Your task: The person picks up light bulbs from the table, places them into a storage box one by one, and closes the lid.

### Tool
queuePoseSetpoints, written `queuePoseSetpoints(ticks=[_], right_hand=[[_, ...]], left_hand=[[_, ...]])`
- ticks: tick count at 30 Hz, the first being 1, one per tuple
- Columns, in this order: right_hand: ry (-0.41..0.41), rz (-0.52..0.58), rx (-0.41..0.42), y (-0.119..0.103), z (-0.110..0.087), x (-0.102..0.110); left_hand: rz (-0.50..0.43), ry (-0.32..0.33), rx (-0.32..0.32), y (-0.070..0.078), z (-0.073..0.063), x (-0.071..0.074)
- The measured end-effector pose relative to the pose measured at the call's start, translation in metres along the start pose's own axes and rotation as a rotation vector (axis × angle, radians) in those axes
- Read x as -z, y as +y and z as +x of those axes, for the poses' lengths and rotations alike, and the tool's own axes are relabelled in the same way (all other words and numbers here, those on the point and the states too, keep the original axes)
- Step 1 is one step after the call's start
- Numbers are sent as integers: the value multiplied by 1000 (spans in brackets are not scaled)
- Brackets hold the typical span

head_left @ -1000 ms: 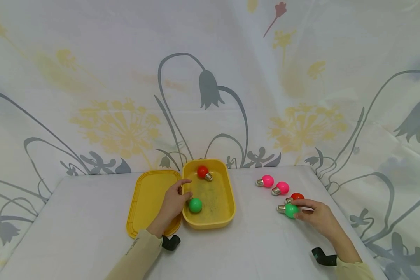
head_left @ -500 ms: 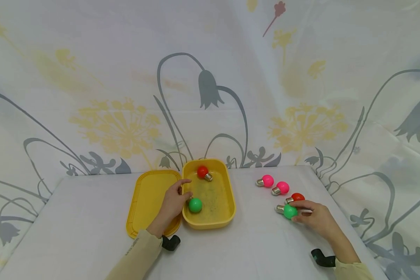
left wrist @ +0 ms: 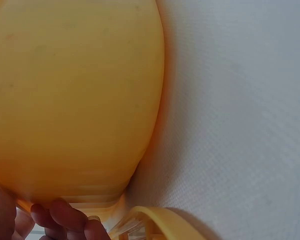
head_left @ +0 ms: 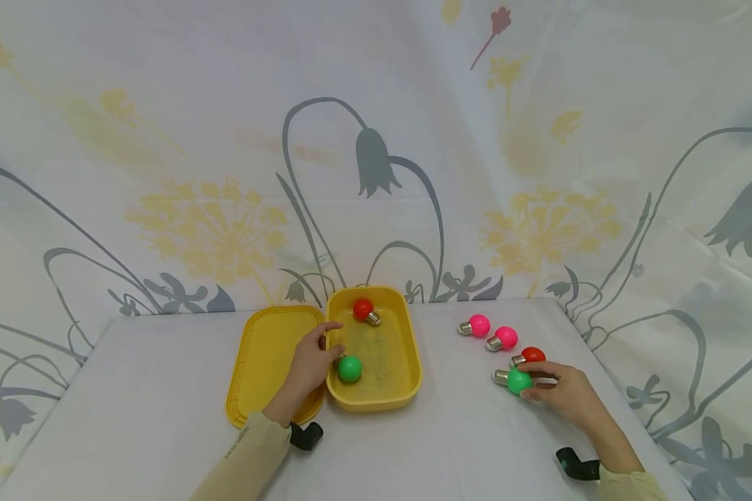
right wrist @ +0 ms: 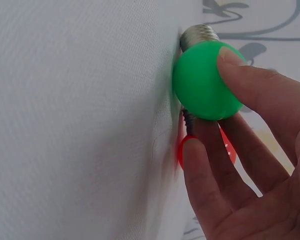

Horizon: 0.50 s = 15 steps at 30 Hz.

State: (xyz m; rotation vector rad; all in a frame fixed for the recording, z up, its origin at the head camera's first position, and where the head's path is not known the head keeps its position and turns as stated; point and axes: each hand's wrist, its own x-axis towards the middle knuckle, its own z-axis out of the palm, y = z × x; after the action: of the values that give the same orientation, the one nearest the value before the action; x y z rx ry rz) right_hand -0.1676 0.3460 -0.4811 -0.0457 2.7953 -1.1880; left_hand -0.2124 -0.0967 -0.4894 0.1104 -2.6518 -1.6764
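My left hand (head_left: 310, 358) grips the left rim of a yellow plastic container (head_left: 411, 348). The left wrist view has its fingertips (left wrist: 67, 215) curled at the container's wall. Inside lie a red light bulb (head_left: 363, 309) at the far end and a green light bulb (head_left: 349, 369) beside my thumb. Over on the right, my right hand (head_left: 567, 393) pinches a second green light bulb (right wrist: 205, 82) between thumb and fingers, its metal screw base pointing left in the head view. Just behind it lies another red light bulb (head_left: 533, 355), partly hidden by my fingers in the right wrist view.
Two pink light bulbs, a farther one (head_left: 479, 325) and a nearer one (head_left: 506, 337), lie on the white tablecloth (head_left: 451, 431). A yellow lid (head_left: 269, 348) lies flat left of the container, partly under my left forearm. A flower-patterned cloth (head_left: 376, 229) hangs behind the table.
My right hand has shifted slightly left with the green light bulb, so a little more of the red one behind shows. My left hand and the container keep their places.
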Motion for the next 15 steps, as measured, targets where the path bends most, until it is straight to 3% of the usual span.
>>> queuePoseSetpoints(ticks=[15], right_hand=[[13, 55, 54, 2, -1, -4]], left_hand=[[-3, -4, 4, 1, 1, 1]])
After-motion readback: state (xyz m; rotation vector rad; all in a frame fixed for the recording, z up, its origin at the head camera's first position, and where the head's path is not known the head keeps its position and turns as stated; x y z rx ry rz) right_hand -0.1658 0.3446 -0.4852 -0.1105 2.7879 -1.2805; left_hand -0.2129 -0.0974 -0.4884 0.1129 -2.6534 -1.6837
